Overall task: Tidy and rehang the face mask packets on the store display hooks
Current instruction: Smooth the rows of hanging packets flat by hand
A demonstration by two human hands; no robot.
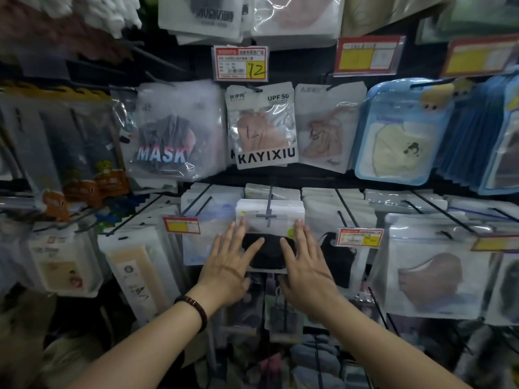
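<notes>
Pressing flat on black mask packet (269,249) with left hand (227,265) and right hand (306,268), grips wide. Might slip off hook (270,203) if pushed unevenly.

Glossy clear plastic mask packet (269,220); black cloth mask (269,254) inside.

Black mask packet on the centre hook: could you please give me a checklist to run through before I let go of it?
1. Black mask packet on its hook: ok, the rod tip shows in front of it.
2. Packet hanging level: ok.
3. Left hand flat on the packet: ok.
4. Right hand flat on the packet: ok.
5. Packets behind aligned: cannot tell, hidden.
6. Price tag to the right uncovered: ok.
</notes>
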